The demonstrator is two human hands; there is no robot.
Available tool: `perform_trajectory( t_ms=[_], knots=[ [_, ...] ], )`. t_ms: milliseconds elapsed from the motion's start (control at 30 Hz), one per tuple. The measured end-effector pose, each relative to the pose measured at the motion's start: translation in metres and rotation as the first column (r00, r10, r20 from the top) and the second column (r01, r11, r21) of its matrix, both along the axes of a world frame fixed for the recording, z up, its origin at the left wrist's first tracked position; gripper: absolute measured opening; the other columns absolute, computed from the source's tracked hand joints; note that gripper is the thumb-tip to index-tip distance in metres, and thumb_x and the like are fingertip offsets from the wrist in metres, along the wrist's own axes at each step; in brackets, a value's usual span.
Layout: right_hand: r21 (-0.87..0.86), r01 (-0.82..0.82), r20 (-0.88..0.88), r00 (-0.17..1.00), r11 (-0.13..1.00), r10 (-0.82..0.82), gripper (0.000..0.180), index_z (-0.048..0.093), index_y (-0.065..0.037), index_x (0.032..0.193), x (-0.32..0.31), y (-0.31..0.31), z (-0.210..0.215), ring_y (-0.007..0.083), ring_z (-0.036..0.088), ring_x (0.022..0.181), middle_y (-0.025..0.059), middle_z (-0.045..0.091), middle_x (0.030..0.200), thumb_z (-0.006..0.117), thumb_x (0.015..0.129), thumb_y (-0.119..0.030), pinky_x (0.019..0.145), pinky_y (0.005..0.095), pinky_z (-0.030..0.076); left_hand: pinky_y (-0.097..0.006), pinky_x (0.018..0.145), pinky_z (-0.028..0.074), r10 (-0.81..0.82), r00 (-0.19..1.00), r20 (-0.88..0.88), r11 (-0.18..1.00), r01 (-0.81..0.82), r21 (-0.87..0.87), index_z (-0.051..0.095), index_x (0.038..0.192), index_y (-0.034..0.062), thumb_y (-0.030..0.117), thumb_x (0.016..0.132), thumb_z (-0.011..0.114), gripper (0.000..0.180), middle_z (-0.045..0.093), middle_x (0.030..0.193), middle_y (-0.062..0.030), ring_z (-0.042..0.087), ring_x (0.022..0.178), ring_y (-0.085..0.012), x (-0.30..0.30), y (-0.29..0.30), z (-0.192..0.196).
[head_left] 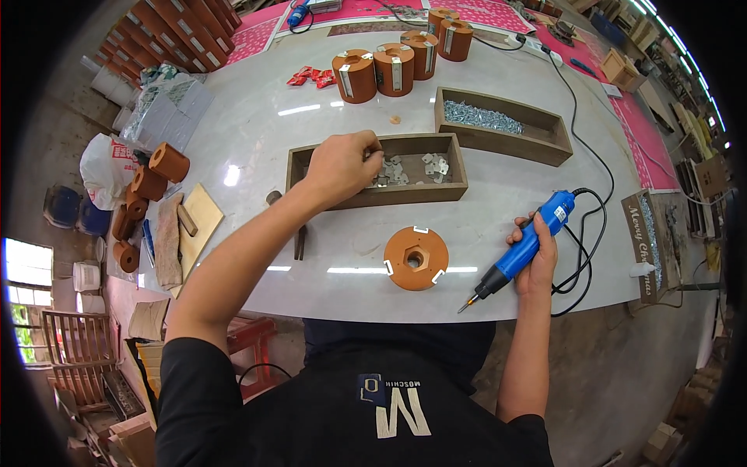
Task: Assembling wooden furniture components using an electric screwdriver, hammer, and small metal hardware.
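My left hand (345, 165) reaches over the left part of an open wooden box (405, 194) that holds small pale metal plates (395, 173). Its fingers are curled together at the plates, and what is between them is hidden. My right hand (536, 261) is wrapped round a blue electric screwdriver (529, 247), whose bit points down and left, just above the table's near edge. Between my two arms stands a round orange-brown wooden piece (416, 258). It has a hole in its middle and three white metal clips at its rim. Neither hand touches it.
Behind, a second wooden box (545, 148) holds many screws (482, 117). Several orange-brown cylinders (354, 76) stand farther back beside red packets (313, 76). A hammer (299, 241) lies by my left forearm. The screwdriver's black cable (595, 241) loops at the right.
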State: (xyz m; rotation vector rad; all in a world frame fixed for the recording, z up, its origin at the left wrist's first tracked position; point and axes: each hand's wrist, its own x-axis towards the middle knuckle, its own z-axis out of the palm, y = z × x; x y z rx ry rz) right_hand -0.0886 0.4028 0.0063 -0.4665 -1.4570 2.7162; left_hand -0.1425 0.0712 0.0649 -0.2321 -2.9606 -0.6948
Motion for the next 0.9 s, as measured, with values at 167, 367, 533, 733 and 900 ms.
perform_trajectory(
  t_ms=[167,367,533,733,900],
  knots=[
    [-0.009,0.001,0.007,1.0,1.0,-0.001,0.03,0.051,-0.004,0.106,0.001,-0.001,-0.002,0.015,0.059,0.067,0.0129,0.06,0.09,0.066,0.09,-0.023,0.065,0.031,0.051,-0.021,0.042,0.02,-0.063,0.878,0.474,0.507,-0.381,0.773,0.057,0.083,0.0082,0.014,0.089,0.064,0.012,0.043,0.06,0.0066,0.033,0.046,-0.0022,0.078,0.018,0.033],
    [0.008,-0.007,-0.025,1.0,1.0,0.008,0.029,0.053,-0.003,0.106,-0.001,0.0,-0.003,0.0149,0.059,0.067,0.0124,0.06,0.09,0.065,0.091,-0.025,0.067,0.0314,0.051,-0.02,0.04,0.02,-0.135,0.8,0.585,0.159,-0.565,0.81,0.052,0.082,0.0073,0.014,0.092,0.063,0.017,0.04,0.057,0.0073,0.029,0.044,-0.0022,0.14,0.032,0.009],
    [0.008,-0.001,-0.013,1.0,1.0,0.001,0.029,0.053,-0.004,0.106,-0.001,0.0,-0.006,0.0151,0.059,0.067,0.0121,0.06,0.09,0.065,0.091,-0.025,0.067,0.0311,0.05,-0.02,0.04,0.022,-0.039,0.861,0.507,0.188,-0.492,0.85,0.052,0.083,0.0065,0.013,0.092,0.063,0.016,0.044,0.059,0.0067,0.032,0.046,-0.0009,0.149,0.041,0.001],
    [0.004,0.01,-0.016,1.0,1.0,-0.01,0.029,0.052,-0.004,0.107,0.002,-0.002,-0.004,0.0144,0.058,0.068,0.0118,0.06,0.09,0.065,0.091,-0.025,0.067,0.031,0.05,-0.019,0.042,0.025,-0.006,0.879,0.476,0.328,-0.448,0.832,0.054,0.087,0.0052,0.013,0.093,0.063,0.013,0.047,0.062,0.0066,0.034,0.049,-0.0003,0.158,0.043,0.001],
    [0.006,0.008,-0.017,1.0,1.0,-0.008,0.028,0.052,-0.004,0.107,0.001,-0.003,-0.006,0.0145,0.058,0.068,0.012,0.06,0.091,0.065,0.091,-0.025,0.067,0.0308,0.049,-0.021,0.043,0.028,0.014,0.941,0.339,0.355,-0.321,0.878,0.057,0.09,0.0045,0.009,0.089,0.068,0.011,0.05,0.064,0.0053,0.039,0.05,-0.0025,0.164,0.036,-0.002]
  ],
)
